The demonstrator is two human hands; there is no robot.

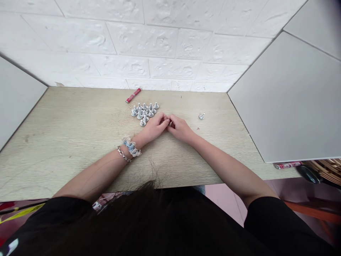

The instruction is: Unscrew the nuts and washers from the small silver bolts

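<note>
My left hand (156, 128) and my right hand (180, 128) meet over the middle of the wooden tabletop (170, 160). Both are closed, fingertips pinched together and touching. Whatever lies between them is hidden by the fingers. Just left of my left hand stands a cluster of several silver bolts with washers (144, 111), most with their threaded ends up. Off to the right of my right hand sits a single bolt with a washer (201, 116), tilted a little.
A red tube (133, 95) lies behind the bolts near the white brick-pattern wall (162, 39). Grey panels (290, 99) bound the table at both sides. By the right front corner lie another red tube (287, 165) and a dark oval object (309, 174).
</note>
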